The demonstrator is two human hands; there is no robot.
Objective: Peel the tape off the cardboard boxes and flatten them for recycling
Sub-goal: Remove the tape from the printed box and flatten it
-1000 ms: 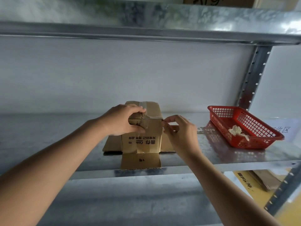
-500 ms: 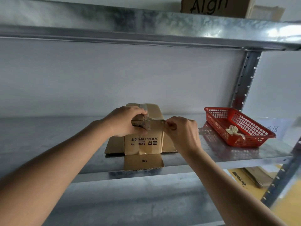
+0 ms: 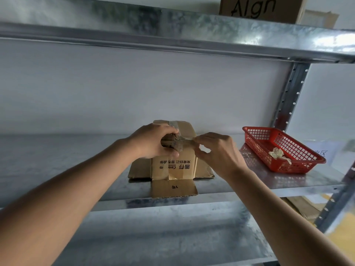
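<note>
A small brown cardboard box [image 3: 177,166] stands on the metal shelf [image 3: 57,160] with its bottom flaps spread flat and one flap hanging over the front edge. Clear tape [image 3: 184,139] runs over its top and down the front face. My left hand [image 3: 153,141] grips the box's upper left corner, fingers curled over the top edge. My right hand [image 3: 215,152] pinches a strip of the tape at the box's upper right edge, and the strip stretches back toward the left hand.
A red plastic basket [image 3: 284,150] holding crumpled tape scraps [image 3: 276,153] sits at the right of the shelf, beside the upright post [image 3: 290,96]. Another cardboard box [image 3: 261,8] stands on the shelf above. Flat cardboard [image 3: 305,208] lies lower right.
My right hand has closed in on the box's upper right edge and taken the tape between its fingers. The left hand keeps its grip on the box.
</note>
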